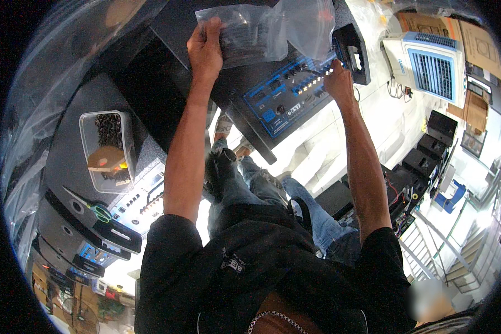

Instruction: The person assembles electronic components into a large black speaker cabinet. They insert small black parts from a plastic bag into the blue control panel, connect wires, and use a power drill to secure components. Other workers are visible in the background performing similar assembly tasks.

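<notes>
Clear plastic bag (236, 36) lies at the top centre of the frame, spread across a black cabinet (175, 25), its right part bunched up. The left hand (205, 55) grasps the bag's left edge, fingers folded over with the thumb on top. Just below the bag's right part, the right hand (339, 83) is at the right end of the cabinet's blue-marked control panel (281, 108), near a row of knobs; whether its fingers grip anything, I cannot tell. A dark recessed handle (357, 57) is just beside that hand. At the left of the frame, a clear tub (130, 142) contains small dark pieces (109, 129) and a brown, rounded item (106, 158). Green-handled scissors (100, 212) lie just below it. A white-and-blue air cooler (428, 69) stands at the upper right.
</notes>
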Action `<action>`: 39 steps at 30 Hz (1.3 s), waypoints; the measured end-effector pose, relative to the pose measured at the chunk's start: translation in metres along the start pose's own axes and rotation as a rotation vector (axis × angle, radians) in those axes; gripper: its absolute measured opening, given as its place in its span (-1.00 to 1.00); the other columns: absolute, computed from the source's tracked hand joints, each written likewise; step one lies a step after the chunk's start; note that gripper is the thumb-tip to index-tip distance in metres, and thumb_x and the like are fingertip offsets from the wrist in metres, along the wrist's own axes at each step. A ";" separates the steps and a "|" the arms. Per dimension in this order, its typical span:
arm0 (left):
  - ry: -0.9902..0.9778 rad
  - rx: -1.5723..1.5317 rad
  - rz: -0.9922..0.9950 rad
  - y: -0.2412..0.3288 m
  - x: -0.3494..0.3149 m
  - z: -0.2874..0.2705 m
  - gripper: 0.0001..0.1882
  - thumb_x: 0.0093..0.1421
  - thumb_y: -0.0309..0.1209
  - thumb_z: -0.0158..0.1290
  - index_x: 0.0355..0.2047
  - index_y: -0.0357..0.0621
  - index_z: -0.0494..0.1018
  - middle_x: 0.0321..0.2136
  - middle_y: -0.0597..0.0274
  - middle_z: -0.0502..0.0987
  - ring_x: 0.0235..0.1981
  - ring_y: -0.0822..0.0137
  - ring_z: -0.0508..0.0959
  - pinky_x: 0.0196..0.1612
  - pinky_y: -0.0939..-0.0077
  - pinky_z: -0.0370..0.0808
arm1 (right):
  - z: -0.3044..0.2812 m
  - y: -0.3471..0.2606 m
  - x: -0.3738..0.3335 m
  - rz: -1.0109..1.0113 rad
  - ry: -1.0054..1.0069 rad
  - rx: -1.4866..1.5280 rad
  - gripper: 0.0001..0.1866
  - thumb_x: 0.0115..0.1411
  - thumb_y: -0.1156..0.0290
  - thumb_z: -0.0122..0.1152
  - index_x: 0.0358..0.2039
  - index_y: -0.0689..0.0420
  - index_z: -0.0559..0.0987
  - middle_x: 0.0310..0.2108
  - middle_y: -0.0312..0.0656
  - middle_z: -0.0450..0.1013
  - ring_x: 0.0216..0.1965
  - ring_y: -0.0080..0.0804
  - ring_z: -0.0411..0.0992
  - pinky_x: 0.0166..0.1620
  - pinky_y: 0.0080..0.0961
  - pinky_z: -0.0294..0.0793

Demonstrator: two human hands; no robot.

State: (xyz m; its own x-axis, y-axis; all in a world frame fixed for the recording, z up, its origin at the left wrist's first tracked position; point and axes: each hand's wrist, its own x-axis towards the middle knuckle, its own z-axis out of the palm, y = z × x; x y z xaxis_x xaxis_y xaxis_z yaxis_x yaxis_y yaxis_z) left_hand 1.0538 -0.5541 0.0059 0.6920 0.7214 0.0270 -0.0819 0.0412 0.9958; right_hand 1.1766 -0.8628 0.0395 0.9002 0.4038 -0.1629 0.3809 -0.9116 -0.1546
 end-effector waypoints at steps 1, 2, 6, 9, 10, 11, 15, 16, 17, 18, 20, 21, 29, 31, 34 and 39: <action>-0.002 -0.002 -0.021 0.002 0.000 0.001 -0.53 0.25 -0.01 -0.02 -0.34 -0.25 0.51 -0.47 0.25 0.53 -0.38 0.43 0.47 -0.20 0.51 0.38 | 0.003 0.004 0.002 0.010 0.001 0.010 -0.69 0.00 0.43 0.17 -0.24 0.30 0.46 -0.36 0.23 0.49 -0.26 0.18 0.48 -0.21 -0.06 0.46; 0.001 0.000 -0.007 0.003 -0.001 0.001 -0.53 0.25 -0.01 -0.02 -0.34 -0.25 0.51 -0.47 0.25 0.53 -0.38 0.42 0.47 -0.21 0.51 0.38 | 0.006 0.008 0.005 0.020 0.001 0.020 -0.69 -0.02 0.44 0.18 -0.24 0.29 0.46 -0.36 0.24 0.48 -0.27 0.18 0.48 -0.21 -0.06 0.46; 0.022 -0.022 0.043 -0.004 0.001 0.002 -0.55 0.26 -0.03 -0.03 -0.34 -0.24 0.51 -0.46 0.22 0.55 -0.40 0.41 0.48 -0.24 0.49 0.39 | -0.001 0.000 0.005 0.042 0.028 0.040 -0.71 -0.05 0.45 0.19 -0.27 0.25 0.48 -0.39 0.23 0.48 -0.31 0.18 0.48 -0.24 -0.08 0.46; 0.009 -0.010 0.025 -0.006 0.001 0.001 -0.57 0.26 -0.04 -0.03 -0.34 -0.22 0.52 -0.45 0.22 0.55 -0.40 0.41 0.48 -0.24 0.48 0.40 | 0.005 0.008 0.006 -0.074 0.039 0.028 -0.73 -0.04 0.45 0.18 -0.28 0.24 0.49 -0.41 0.22 0.49 -0.31 0.15 0.49 -0.24 -0.10 0.47; 0.004 0.005 0.012 -0.004 0.001 0.001 -0.57 0.26 -0.05 -0.03 -0.34 -0.22 0.52 -0.45 0.22 0.55 -0.40 0.42 0.48 -0.25 0.47 0.40 | 0.004 0.007 0.007 -0.037 0.013 0.027 -0.74 -0.04 0.46 0.18 -0.28 0.24 0.49 -0.43 0.20 0.49 -0.33 0.14 0.50 -0.25 -0.11 0.47; 0.005 0.012 0.038 -0.001 0.000 0.000 -0.57 0.27 -0.05 -0.03 -0.34 -0.22 0.52 -0.45 0.22 0.55 -0.41 0.43 0.48 -0.25 0.48 0.40 | 0.003 0.006 0.008 -0.001 -0.013 0.026 -0.74 -0.04 0.47 0.17 -0.28 0.24 0.49 -0.44 0.19 0.49 -0.34 0.13 0.51 -0.27 -0.11 0.48; 0.012 0.036 0.065 0.002 0.000 0.000 -0.59 0.28 -0.07 -0.04 -0.34 -0.21 0.52 -0.49 0.25 0.53 -0.43 0.47 0.46 -0.28 0.50 0.39 | 0.006 0.010 0.009 0.008 0.013 0.001 -0.74 -0.04 0.51 0.16 -0.28 0.24 0.49 -0.51 0.16 0.49 -0.44 0.08 0.52 -0.34 -0.14 0.49; 0.014 0.039 0.051 0.001 0.000 0.001 -0.59 0.28 -0.07 -0.04 -0.34 -0.21 0.52 -0.50 0.27 0.53 -0.44 0.49 0.45 -0.29 0.51 0.39 | 0.009 0.014 0.009 -0.035 0.029 -0.004 -0.75 -0.04 0.52 0.17 -0.28 0.25 0.48 -0.52 0.15 0.49 -0.46 0.07 0.52 -0.36 -0.14 0.49; 0.011 0.021 0.056 -0.001 0.000 0.001 -0.58 0.28 -0.06 -0.04 -0.34 -0.21 0.52 -0.51 0.29 0.52 -0.44 0.50 0.44 -0.30 0.53 0.38 | 0.013 0.018 0.010 -0.078 0.045 -0.009 -0.75 -0.04 0.52 0.18 -0.28 0.26 0.48 -0.53 0.15 0.49 -0.48 0.07 0.52 -0.38 -0.15 0.49; 0.008 0.002 0.061 -0.003 0.001 0.002 -0.58 0.28 -0.06 -0.04 -0.34 -0.21 0.52 -0.52 0.30 0.51 -0.45 0.51 0.44 -0.30 0.54 0.38 | 0.016 0.022 0.011 -0.121 0.061 -0.013 -0.75 -0.04 0.52 0.19 -0.28 0.26 0.48 -0.54 0.15 0.49 -0.50 0.06 0.52 -0.39 -0.16 0.49; 0.004 -0.022 0.064 -0.001 0.001 0.002 -0.58 0.27 -0.05 -0.03 -0.35 -0.20 0.52 -0.53 0.34 0.50 -0.46 0.54 0.42 -0.32 0.56 0.37 | 0.013 0.020 0.010 -0.069 0.009 0.033 -0.73 -0.05 0.52 0.21 -0.27 0.26 0.48 -0.53 0.17 0.49 -0.49 0.06 0.53 -0.39 -0.17 0.50; 0.002 -0.031 0.059 0.000 0.000 0.002 -0.58 0.27 -0.04 -0.03 -0.35 -0.20 0.52 -0.53 0.35 0.50 -0.46 0.55 0.41 -0.33 0.57 0.36 | 0.012 0.019 0.010 -0.042 -0.017 0.057 -0.72 -0.05 0.52 0.22 -0.27 0.26 0.48 -0.52 0.18 0.49 -0.48 0.05 0.53 -0.39 -0.18 0.50; 0.002 -0.017 0.046 -0.001 0.000 0.001 -0.58 0.27 -0.04 -0.03 -0.34 -0.19 0.52 -0.54 0.37 0.48 -0.48 0.57 0.38 -0.36 0.58 0.34 | 0.001 -0.016 0.010 -0.060 -0.138 -0.315 -0.75 0.04 0.44 0.13 -0.27 0.29 0.45 -0.40 0.11 0.51 -0.32 0.04 0.52 -0.27 -0.14 0.52; -0.014 0.007 0.034 -0.002 0.000 0.001 -0.58 0.27 -0.04 -0.04 -0.34 -0.19 0.53 -0.55 0.36 0.48 -0.48 0.56 0.38 -0.35 0.58 0.35 | 0.010 -0.023 0.011 -0.098 -0.158 -0.406 -0.79 0.07 0.44 0.11 -0.30 0.28 0.47 -0.40 0.07 0.51 -0.31 -0.04 0.53 -0.27 -0.17 0.52; 0.036 -0.011 0.088 0.002 0.000 0.006 -0.57 0.27 -0.03 -0.04 -0.34 -0.19 0.53 -0.57 0.36 0.45 -0.50 0.56 0.36 -0.37 0.57 0.33 | 0.024 -0.035 0.013 -0.120 -0.230 -0.479 -0.82 0.17 0.40 0.03 -0.36 0.23 0.54 -0.34 0.02 0.50 -0.25 -0.07 0.52 -0.24 -0.22 0.53; -0.032 -0.011 0.005 -0.002 0.000 0.001 -0.54 0.26 0.00 -0.04 -0.31 -0.20 0.53 -0.52 0.33 0.48 -0.45 0.51 0.38 -0.29 0.53 0.34 | 0.048 -0.025 0.018 -0.106 -0.204 -0.424 -0.76 0.21 0.33 -0.02 -0.33 0.22 0.54 -0.32 0.02 0.50 -0.20 -0.02 0.50 -0.19 -0.21 0.53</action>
State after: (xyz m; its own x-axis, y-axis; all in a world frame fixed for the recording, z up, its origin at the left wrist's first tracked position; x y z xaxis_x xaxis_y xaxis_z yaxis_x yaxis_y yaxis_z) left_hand 1.0545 -0.5544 0.0037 0.7141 0.6992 0.0349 -0.0932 0.0455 0.9946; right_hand 1.1734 -0.8291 -0.0061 0.8082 0.4640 -0.3626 0.5588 -0.7986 0.2235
